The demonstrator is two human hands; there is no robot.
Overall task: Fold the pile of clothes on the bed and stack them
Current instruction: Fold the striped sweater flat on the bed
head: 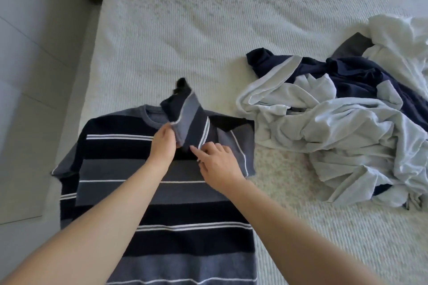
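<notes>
both hands are working the striped shirt (162, 192) lying flat at the bed (208, 18) edge, left hand (162, 146) pinching the raised sleeve (187, 118), right hand (218, 161) pressing with fingers straight; i'd be laying it flat, unfolded pile (335, 111) waiting right.

Shirt (159, 203) flat on bed (185, 18) near left edge; clothes pile (342, 118) right of it, apart.
</notes>
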